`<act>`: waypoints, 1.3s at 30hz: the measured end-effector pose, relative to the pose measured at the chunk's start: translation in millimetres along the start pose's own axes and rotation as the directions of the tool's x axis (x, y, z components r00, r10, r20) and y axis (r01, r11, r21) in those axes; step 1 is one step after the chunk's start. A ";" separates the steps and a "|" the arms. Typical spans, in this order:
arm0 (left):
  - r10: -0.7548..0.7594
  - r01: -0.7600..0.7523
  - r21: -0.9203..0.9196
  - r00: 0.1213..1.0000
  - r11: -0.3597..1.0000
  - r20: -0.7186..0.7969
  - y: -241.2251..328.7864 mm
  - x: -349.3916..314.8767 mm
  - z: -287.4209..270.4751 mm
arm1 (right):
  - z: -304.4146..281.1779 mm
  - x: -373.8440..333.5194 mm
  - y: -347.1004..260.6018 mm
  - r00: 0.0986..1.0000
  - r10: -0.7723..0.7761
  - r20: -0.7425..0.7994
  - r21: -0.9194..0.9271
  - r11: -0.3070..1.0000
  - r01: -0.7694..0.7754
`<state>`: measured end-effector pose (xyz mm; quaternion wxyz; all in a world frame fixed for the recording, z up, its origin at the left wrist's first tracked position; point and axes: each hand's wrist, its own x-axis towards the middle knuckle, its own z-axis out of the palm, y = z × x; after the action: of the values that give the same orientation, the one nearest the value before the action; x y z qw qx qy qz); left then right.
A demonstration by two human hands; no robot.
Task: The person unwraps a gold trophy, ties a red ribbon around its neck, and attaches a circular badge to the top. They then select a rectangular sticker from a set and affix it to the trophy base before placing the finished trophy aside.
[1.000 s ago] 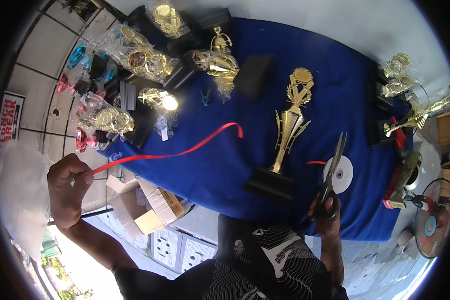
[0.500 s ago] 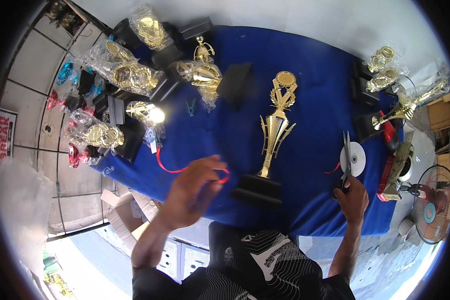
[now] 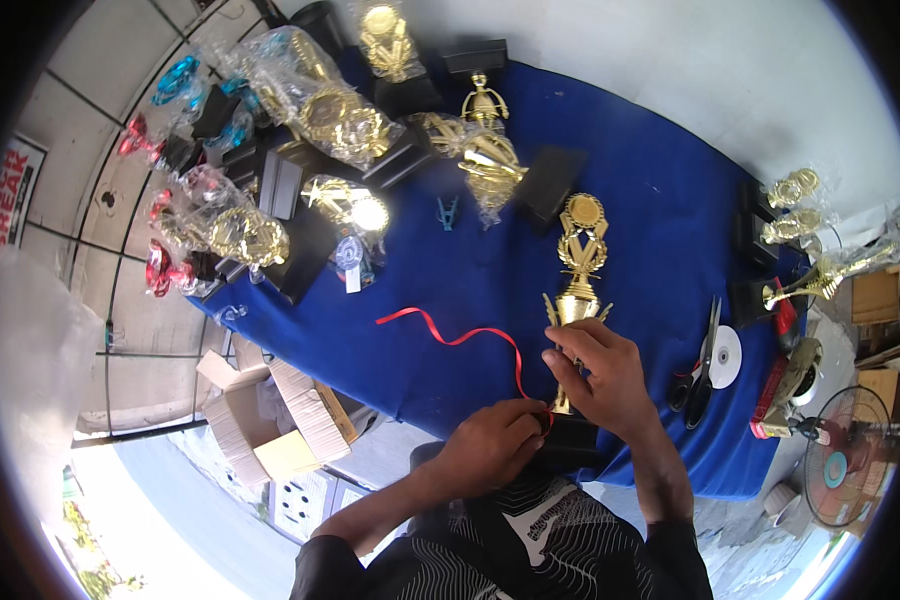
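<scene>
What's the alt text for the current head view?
A person's left hand holds a red ribbon by the black base of a gold trophy on a blue cloth, while the right hand partly hides the trophy's stem. Scissors and a white spool lie at right; more trophies, many plastic-wrapped, line both sides.

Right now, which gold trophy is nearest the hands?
The gold trophy at mid-table, with the right hand over it and the left hand at its black base. The others are farther from both hands.
</scene>
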<state>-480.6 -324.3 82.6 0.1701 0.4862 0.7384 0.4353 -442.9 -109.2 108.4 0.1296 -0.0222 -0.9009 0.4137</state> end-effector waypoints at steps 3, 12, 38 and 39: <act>-0.007 0.001 -0.042 0.989 0.999 -0.147 9.1 -11.2 -31.9 | 29.3 38.4 -21.0 0.977 -0.192 0.092 0.256 0.953 0.163; -0.484 -0.359 -0.903 0.762 0.236 -0.430 -5.4 19.7 -140.1 | -28.1 65.2 -12.5 0.733 -0.255 0.631 0.774 0.271 -0.572; -0.368 0.056 -0.871 0.918 0.487 -0.147 -69.0 221.8 4.6 | -44.1 93.5 146.4 0.819 0.561 0.119 0.988 0.017 -0.155; -0.305 0.044 -0.783 0.934 0.620 -0.189 -61.3 225.2 -1.0 | -53.3 93.3 136.6 0.836 0.538 0.106 0.992 -0.003 -0.124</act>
<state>-621.9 -138.8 72.4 0.2866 0.2196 0.5440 0.7574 -528.7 33.6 59.2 0.1445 -0.2099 -0.3195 0.9127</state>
